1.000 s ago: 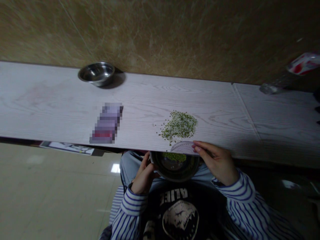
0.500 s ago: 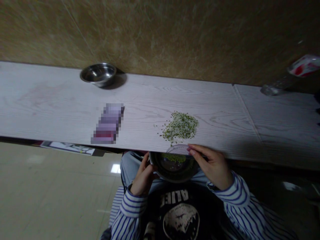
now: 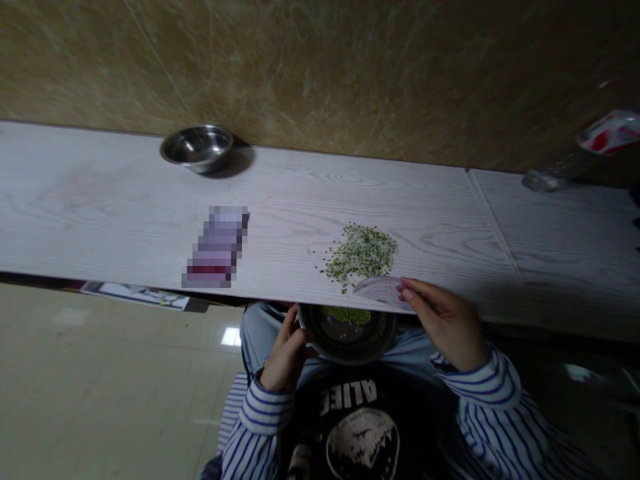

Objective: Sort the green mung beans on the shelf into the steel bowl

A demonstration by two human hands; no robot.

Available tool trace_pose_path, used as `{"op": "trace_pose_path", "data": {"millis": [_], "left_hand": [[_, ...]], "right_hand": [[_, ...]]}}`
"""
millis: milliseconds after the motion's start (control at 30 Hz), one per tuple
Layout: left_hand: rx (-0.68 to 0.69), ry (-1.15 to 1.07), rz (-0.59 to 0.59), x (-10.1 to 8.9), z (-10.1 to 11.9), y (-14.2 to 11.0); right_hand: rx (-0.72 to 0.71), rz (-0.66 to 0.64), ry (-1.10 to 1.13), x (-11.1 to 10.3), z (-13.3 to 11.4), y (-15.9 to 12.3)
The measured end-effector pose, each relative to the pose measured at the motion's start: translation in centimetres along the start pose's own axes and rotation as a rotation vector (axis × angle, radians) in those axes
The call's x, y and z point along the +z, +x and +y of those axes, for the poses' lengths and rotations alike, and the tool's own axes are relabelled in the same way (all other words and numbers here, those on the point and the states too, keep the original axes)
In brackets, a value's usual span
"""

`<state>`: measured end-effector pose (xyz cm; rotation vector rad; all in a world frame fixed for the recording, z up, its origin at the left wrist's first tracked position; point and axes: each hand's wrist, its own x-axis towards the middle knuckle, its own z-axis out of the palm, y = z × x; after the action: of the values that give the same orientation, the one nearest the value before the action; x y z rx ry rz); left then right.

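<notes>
My left hand (image 3: 289, 353) grips the left rim of a dark metal bowl (image 3: 345, 350), which is just below the table's front edge, over my lap. Inside lie green mung beans (image 3: 353, 315); the far part of the bowl is hidden under the tabletop. Between the thumb and fingers of my right hand (image 3: 445, 320) is a clear plastic protractor (image 3: 380, 291), low over the table edge. Its curved side faces a spread pile of green beans mixed with white grains (image 3: 363, 250) on the table. The protractor is at the pile's near edge.
An empty steel bowl (image 3: 197, 148) stands against the wall at back left. A pixelated flat object (image 3: 217, 247) lies left of the pile. At the far right a clear bottle with a red and white label (image 3: 575, 150) stands on the white wood-grain table (image 3: 280, 193).
My right hand has moved the protractor to the right and slightly away from me, from above the bowl to the near edge of the pile. My left hand and the bowl stay put.
</notes>
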<state>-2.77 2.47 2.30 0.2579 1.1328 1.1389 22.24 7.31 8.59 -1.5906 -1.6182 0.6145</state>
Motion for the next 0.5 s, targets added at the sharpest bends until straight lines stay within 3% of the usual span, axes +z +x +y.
{"op": "trace_pose_path", "data": {"millis": [500], "left_hand": [[0.001,0.005,-0.005,0.10,0.07,-0.15]], "right_hand": [[-0.004,-0.019,0.033,0.83,-0.41,-0.08]]}}
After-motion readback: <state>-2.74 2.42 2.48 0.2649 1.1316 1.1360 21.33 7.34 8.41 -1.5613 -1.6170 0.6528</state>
